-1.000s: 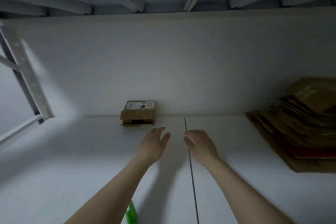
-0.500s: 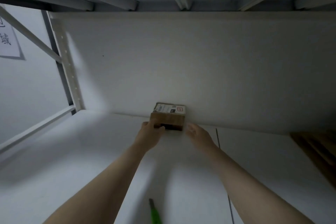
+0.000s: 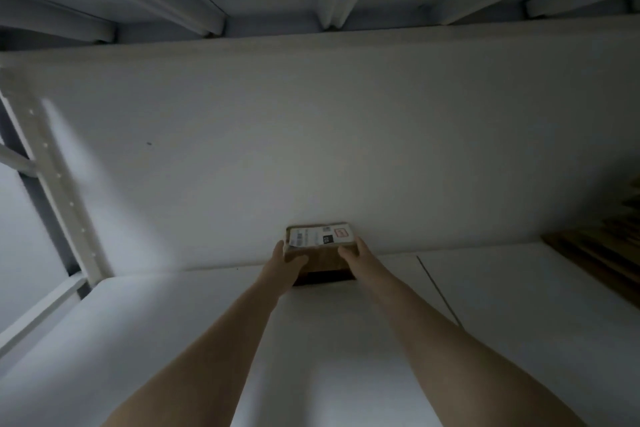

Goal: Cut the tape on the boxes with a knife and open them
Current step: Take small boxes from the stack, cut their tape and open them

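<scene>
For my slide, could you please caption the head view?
Both hands, left hand and right hand, grip a small labelled cardboard box at the shelf's back wall.

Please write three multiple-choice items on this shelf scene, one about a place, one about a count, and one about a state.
1. Where does the small cardboard box sit?
A. at the back of the shelf, against the rear wall
B. at the shelf's front edge
C. on the stacked cardboard

2. How many hands are on the box?
A. none
B. one
C. two

3. What is the state of the box?
A. closed, label on top
B. flaps open
C. flattened

Answers:
1 A, it stands where the white shelf meets the rear wall.
2 C, the left hand and right hand clasp opposite sides.
3 A, the white label lies on an intact top.

The flattened cardboard lies apart at far right.
</scene>
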